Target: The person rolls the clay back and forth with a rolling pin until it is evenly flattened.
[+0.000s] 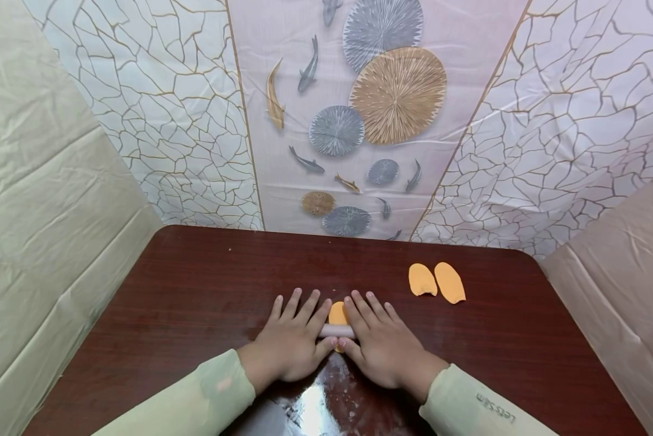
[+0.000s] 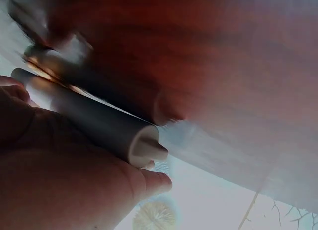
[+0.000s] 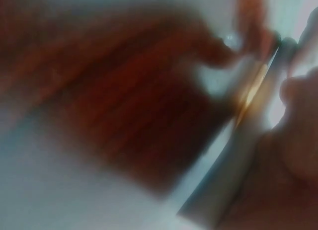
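A small pale rolling pin (image 1: 336, 330) lies crosswise near the front of the table, over a flat orange strip of dough (image 1: 338, 313). My left hand (image 1: 294, 342) lies on the pin's left part, fingers straight and pointing away. On its right part rests my right hand (image 1: 382, 342), fingers likewise stretched forward. The thumbs nearly meet on the near side of the pin, where a bit of orange shows. In the left wrist view the rolling pin (image 2: 107, 123) shows a narrow knob at its end, under the palm. The right wrist view is blurred.
Two flat orange oval pieces (image 1: 421, 280) lie side by side at the back right of the dark red-brown table (image 1: 206, 272). Patterned cloth (image 1: 195, 121) hangs behind the table, with plain beige sheets (image 1: 26, 242) along both sides.
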The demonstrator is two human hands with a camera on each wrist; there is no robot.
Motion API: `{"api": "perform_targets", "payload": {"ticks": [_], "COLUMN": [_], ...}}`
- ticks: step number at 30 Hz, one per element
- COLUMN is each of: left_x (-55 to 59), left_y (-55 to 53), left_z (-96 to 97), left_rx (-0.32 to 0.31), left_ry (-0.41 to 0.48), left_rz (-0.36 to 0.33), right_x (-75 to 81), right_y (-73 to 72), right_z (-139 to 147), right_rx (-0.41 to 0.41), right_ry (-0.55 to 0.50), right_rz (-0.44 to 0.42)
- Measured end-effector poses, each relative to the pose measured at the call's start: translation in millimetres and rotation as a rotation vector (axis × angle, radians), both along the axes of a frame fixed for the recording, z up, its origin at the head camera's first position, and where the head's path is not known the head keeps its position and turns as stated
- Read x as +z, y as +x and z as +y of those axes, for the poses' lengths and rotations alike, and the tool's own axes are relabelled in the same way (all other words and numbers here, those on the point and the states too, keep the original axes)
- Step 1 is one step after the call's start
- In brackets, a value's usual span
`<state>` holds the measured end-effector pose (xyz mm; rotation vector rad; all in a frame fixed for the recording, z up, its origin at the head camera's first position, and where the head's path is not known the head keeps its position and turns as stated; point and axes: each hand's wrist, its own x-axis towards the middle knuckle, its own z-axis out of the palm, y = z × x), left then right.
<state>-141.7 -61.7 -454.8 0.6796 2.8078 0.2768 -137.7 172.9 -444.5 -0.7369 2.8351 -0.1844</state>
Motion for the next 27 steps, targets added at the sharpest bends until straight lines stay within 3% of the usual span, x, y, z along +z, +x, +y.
{"api": "perform_targets", "payload": {"ticks": [11, 20, 27], "left_x": [-0.7, -6.5, -9.7], "left_y": [-20.6, -39.6, -55.4], "left_z": [3.4, 6.0, 10.2], "left_rx": [0.054, 0.081, 0.137], "left_ry": [0.020, 0.002, 0.010], "left_rz": [-0.005, 0.041, 0.049], "right_x": [-8.9, -12.0, -11.6], "right_y": [-23.5, -45.4, -63.5], "right_z": [0, -1, -1], "right_rx": [-0.045, -0.066, -0.099], "right_ry": [0.001, 0.000, -0.012], "right_rz": [-0.003, -0.007, -0.036]}}
